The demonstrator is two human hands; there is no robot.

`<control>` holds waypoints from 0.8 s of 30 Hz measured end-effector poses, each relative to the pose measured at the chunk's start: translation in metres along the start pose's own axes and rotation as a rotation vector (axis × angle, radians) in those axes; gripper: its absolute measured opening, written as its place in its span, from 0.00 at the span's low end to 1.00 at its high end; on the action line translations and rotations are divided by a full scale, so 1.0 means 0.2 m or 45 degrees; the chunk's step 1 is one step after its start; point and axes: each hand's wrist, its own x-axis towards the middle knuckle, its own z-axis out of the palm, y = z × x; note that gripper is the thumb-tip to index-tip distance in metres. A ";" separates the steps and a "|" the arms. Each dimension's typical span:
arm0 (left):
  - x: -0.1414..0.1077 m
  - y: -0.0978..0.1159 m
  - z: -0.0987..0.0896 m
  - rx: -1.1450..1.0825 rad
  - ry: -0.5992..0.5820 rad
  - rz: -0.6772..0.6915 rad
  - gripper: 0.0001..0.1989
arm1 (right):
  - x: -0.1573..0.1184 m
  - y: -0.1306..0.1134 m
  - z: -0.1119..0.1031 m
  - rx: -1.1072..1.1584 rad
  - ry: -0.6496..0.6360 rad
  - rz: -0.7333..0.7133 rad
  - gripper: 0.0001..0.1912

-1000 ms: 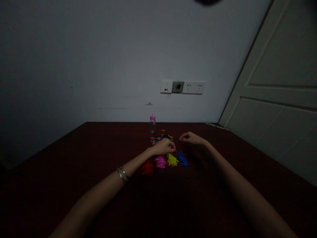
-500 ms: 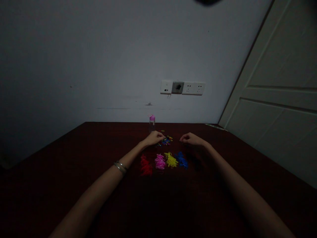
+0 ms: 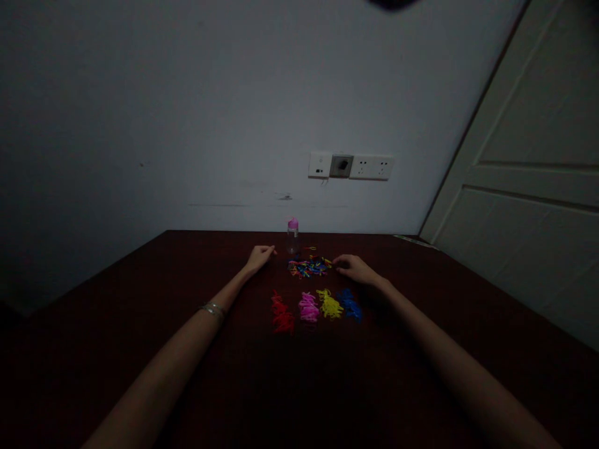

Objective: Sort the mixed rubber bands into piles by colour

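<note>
A loose pile of mixed-colour rubber bands (image 3: pixel 309 268) lies on the dark red table. My right hand (image 3: pixel 353 269) is at the pile's right edge, fingers curled and fingertips close together; whether a band is between them is too dark to see. My left hand (image 3: pixel 261 257) is left of the pile, apart from it, with fingers closed; anything in them is hidden. Nearer to me are separate heaps in a row: red bands (image 3: pixel 282 315), pink bands (image 3: pixel 309 307), yellow bands (image 3: pixel 330 305) and blue bands (image 3: pixel 349 304).
Behind the mixed pile stands a clear bottle (image 3: pixel 292 240) with a pink top. A yellowish loop (image 3: pixel 312 248) lies to its right. The table (image 3: pixel 210 386) meets a wall with sockets (image 3: pixel 372 167); a pale door (image 3: pixel 524 206) is on the right. The light is dim.
My left hand has moved left, away from the mixed pile, uncovering more of it. My right hand has shifted slightly left relative to the pile and reaches its edge. The view has turned slightly.
</note>
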 end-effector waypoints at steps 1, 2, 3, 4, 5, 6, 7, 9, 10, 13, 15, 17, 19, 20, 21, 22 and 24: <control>0.00 0.00 0.00 0.005 0.005 0.000 0.23 | 0.00 -0.01 0.01 -0.015 0.018 -0.021 0.13; 0.00 0.00 0.00 0.014 0.008 0.001 0.23 | 0.01 -0.01 0.02 -0.027 0.034 -0.029 0.13; 0.00 0.00 0.00 0.023 0.013 0.006 0.24 | 0.01 -0.02 0.03 -0.036 0.040 -0.029 0.13; 0.00 -0.01 0.00 0.033 0.016 0.011 0.24 | 0.02 -0.02 0.03 -0.045 0.039 -0.023 0.13; 0.00 -0.01 0.00 0.043 0.018 0.016 0.24 | 0.02 -0.02 0.04 -0.055 0.032 -0.015 0.14; 0.00 -0.01 0.00 0.051 0.019 0.020 0.24 | 0.03 -0.02 0.04 -0.067 0.024 -0.006 0.14; 0.00 -0.02 0.00 0.057 0.019 0.023 0.24 | 0.03 -0.03 0.05 -0.077 0.019 0.002 0.15; 0.00 -0.02 0.00 0.064 0.013 0.034 0.24 | 0.03 -0.03 0.06 -0.091 0.025 0.012 0.16; 0.00 -0.01 0.00 0.069 0.008 0.042 0.24 | 0.03 -0.03 0.07 -0.093 0.034 0.015 0.17; -0.01 0.00 0.00 0.097 0.005 0.051 0.23 | 0.02 -0.04 0.08 -0.093 0.060 -0.008 0.16; -0.02 0.01 0.00 0.116 0.011 0.040 0.23 | 0.02 -0.05 0.07 -0.088 0.067 -0.028 0.16; -0.03 0.02 0.00 0.126 0.010 0.032 0.22 | 0.01 -0.06 0.07 -0.073 0.060 -0.034 0.16; -0.03 0.02 0.00 0.135 0.004 0.035 0.22 | 0.01 -0.06 0.05 -0.054 0.041 -0.035 0.16; -0.03 0.02 0.00 0.141 0.003 0.042 0.22 | 0.00 -0.06 0.05 -0.046 0.031 -0.034 0.17; -0.03 0.02 0.00 0.147 0.004 0.049 0.22 | 0.00 -0.06 0.04 -0.038 0.021 -0.032 0.17; -0.03 0.02 0.00 0.155 0.004 0.056 0.22 | 0.00 -0.06 0.03 -0.030 0.014 -0.031 0.17; -0.03 0.02 0.00 0.167 -0.004 0.065 0.22 | -0.01 -0.06 0.01 -0.005 0.003 -0.038 0.18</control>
